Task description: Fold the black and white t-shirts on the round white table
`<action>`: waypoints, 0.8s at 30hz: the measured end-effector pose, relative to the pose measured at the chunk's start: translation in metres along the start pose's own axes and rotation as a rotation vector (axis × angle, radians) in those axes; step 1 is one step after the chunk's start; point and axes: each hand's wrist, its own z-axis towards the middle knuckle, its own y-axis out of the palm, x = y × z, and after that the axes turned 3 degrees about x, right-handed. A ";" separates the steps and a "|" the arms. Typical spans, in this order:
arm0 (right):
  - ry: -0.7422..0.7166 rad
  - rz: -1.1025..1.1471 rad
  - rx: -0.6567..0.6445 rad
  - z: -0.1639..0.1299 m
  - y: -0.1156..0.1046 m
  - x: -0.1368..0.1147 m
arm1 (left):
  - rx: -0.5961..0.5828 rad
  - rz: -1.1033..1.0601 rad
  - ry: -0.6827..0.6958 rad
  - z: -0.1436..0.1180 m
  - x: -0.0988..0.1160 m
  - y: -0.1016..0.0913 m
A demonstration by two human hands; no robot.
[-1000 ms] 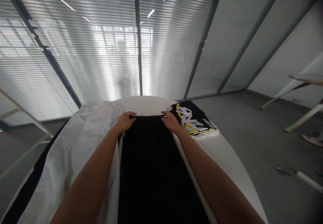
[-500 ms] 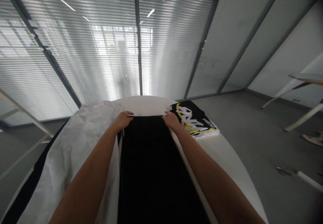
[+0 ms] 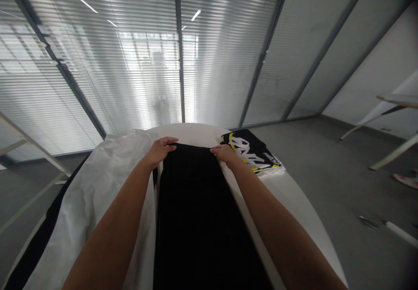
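A long strip of black cloth lies lengthwise before me on a white table, its near end running out of the bottom of the view. Pinched between thumb and fingers of my left hand is its far left corner. At the far right corner, my right hand grips the same edge. That far edge is drawn fairly straight between the two hands and looks slightly raised. Whether it is a garment or plain fabric I cannot tell.
Rumpled white cloth covers the table's left side, with black material under its outer edge. A folded stack of black, yellow and white printed cloth sits at the back right. Scissors lie at the right. Blinds-covered glass stands behind the table.
The far edge of the black cloth has risen a little and shifted slightly right, with both hands moving along. My left hand's fingers are a bit more stretched out.
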 end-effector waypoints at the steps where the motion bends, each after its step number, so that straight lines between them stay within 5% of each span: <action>1: 0.005 0.018 0.005 0.000 -0.002 -0.001 | 0.002 -0.021 -0.004 -0.001 0.001 0.000; 12: 0.117 0.268 0.006 0.001 -0.011 -0.012 | 0.045 -0.027 -0.037 -0.002 0.006 -0.009; 19: 0.069 0.430 -0.012 -0.007 -0.013 -0.027 | 0.041 0.196 -0.089 -0.007 0.020 -0.013; 24: 0.054 0.475 -0.028 -0.012 -0.015 -0.033 | 0.023 0.107 -0.117 -0.008 0.026 -0.014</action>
